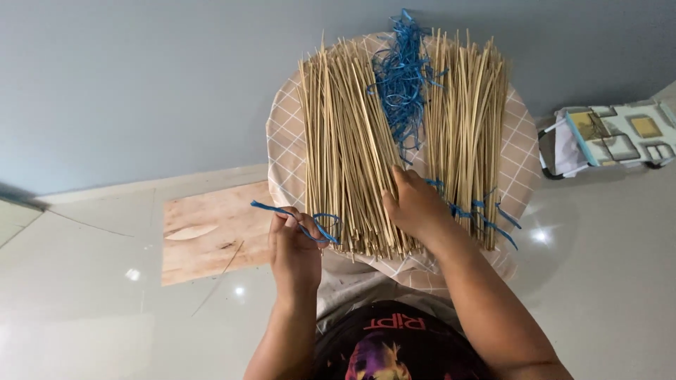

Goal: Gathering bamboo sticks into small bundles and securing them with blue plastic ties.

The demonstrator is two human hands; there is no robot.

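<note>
The left hand point(294, 246) is pinched shut on a length of blue string point(299, 219) — thumb and fingers closed round it, one end trailing off toward nine o'clock, a small loop curling toward the sticks. The right hand point(415, 204) lies on the bundle of sticks point(352, 148), fingers curled down among them, pressing or parting them; whether it grips any single stick I cannot tell.

The sticks sit fanned out across a round stool point(524, 162) with a checked cloth cover, straight ahead of the person, running from six o'clock up to twelve. They look thin, pale, dry and stiff — light to lift, though I would judge them springy and quick to slide over one another, and a lone stick could snap if bent. The sound place to take hold seems to be near the lower ends, where the hands already are. The string looks soft, flat and a bit slick, best held by a pinch.

A tangle of blue strings point(401, 77) lies up the middle of the sticks toward twelve o'clock, splitting them into two heaps, and more blue ties point(486, 214) cross the right heap at four o'clock — these could snag. On the glossy floor a wooden board point(211, 229) lies at nine o'clock, and a patterned bag point(612, 137) rests at two o'clock, well apart.
</note>
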